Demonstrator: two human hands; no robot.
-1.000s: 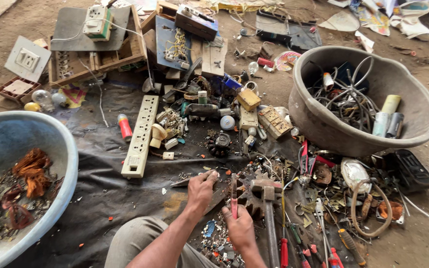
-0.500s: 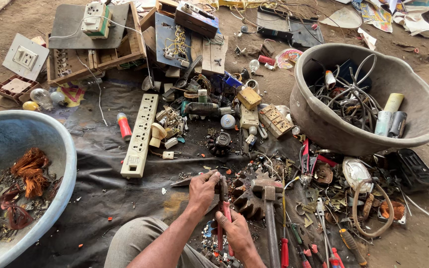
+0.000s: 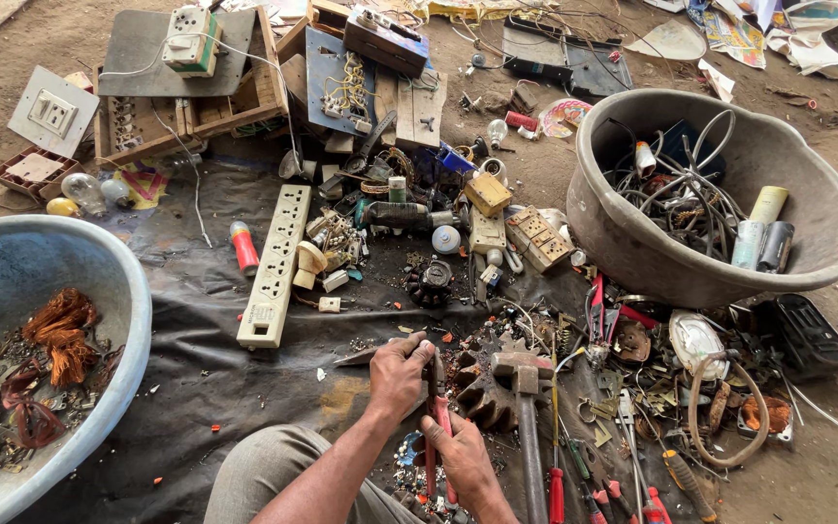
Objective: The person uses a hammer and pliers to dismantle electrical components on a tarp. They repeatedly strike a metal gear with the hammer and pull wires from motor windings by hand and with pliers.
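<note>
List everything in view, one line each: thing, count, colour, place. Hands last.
Pliers: one, red handles, gripped in both hands, bottom centre.
Small metal piece: one, grey, at the left hand's fingers.
Hammer: one, rusty head, right of the hands.
Toothed metal part: one, dark, beside the hammer head.
Power strip: one, cream, on the dark sheet.
Large basin: one, grey-brown, right, holding wires and cylinders.
Blue basin: one, left, holding copper wire and scrap.
Screwdrivers: several, red handles, bottom right.
Switch plate: one, white, upper left.
Left hand: on the pliers' head.
Right hand: on the pliers' handles.
</note>
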